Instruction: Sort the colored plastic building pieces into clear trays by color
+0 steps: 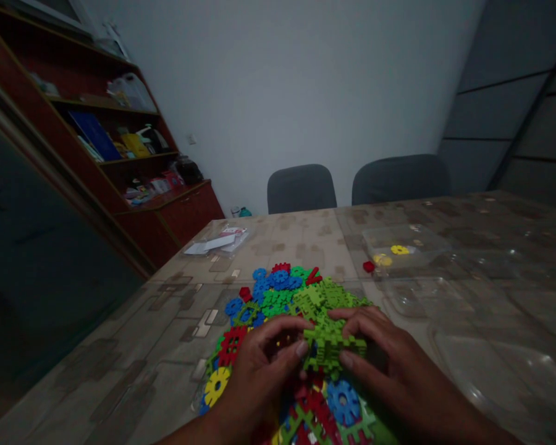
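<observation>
Both hands, left hand (264,358) and right hand (380,352), pinch the green block cluster (331,346) at six o'clock over the loose pile (278,290), where uneven squeezing could likely pop pieces apart.

Two bare hands, the left hand (259,364) and right hand (384,358). No sleeves, rings or watch show.

Green block cluster (330,346) and loose interlocking pieces (278,290) are seen as matt moulded plastic. Worktop (176,321) is covered in glossy patterned laminate or vinyl. Clear glossy plastic tray (410,247). Cabinet (176,216) looks like reddish polished wood. Chairs (301,188) are upholstered in matt grey cloth.
</observation>
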A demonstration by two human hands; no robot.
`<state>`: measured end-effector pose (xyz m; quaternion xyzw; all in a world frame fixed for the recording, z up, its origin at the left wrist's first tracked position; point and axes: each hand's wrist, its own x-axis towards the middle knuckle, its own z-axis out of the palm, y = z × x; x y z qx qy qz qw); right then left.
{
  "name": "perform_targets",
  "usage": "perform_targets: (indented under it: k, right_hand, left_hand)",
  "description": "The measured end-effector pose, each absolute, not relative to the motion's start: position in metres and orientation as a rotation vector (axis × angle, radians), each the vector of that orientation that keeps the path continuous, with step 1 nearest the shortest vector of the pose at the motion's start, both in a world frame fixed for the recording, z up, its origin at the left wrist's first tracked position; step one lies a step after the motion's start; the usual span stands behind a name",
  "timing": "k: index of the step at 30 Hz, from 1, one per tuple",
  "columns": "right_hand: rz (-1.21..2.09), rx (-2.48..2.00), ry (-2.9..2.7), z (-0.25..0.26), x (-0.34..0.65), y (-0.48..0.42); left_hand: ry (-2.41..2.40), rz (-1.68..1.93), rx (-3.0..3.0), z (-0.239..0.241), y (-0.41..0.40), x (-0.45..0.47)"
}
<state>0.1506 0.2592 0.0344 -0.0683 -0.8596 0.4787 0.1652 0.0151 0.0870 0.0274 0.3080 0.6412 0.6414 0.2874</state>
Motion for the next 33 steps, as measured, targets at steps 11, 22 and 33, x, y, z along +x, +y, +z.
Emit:
perform_targets:
  k: [11,22,33]
  right_hand:
    - [1.698,-0.228,-2.388,0.035,0.155,0.267]
    - [1.737,-0.212,-2.457,0.03,0.158,0.254]
    - [1.844,-0.539,-2.225,0.039,0.16,0.266]
  left_hand:
    - [1.807,1.702,0.807,0.027,0.086,0.012]
    - [1.482,1.708,0.658,0.012,0.081,0.008]
    - [1.771,1.793,0.717,0.023,0.078,-0.006]
